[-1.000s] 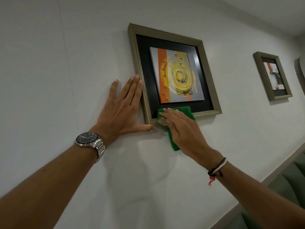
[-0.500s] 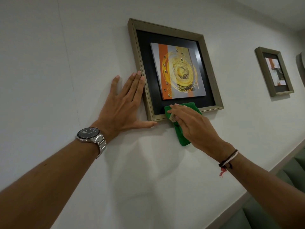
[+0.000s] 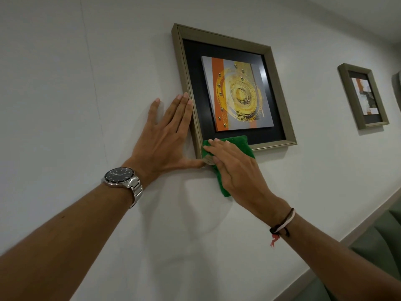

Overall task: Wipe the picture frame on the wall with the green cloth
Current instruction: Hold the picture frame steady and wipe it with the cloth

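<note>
Against the white wall (image 3: 65, 83), our flat, empty left hand (image 3: 161, 140) braces the picture frame (image 3: 184, 83) while our right hand (image 3: 238, 168) presses the green cloth (image 3: 236, 141) at lower centre; we judge hard rubbing could unhook it.

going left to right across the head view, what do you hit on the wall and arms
wristwatch → left hand → right hand pressing the green cloth → cord bracelet → second, smaller frame
</note>
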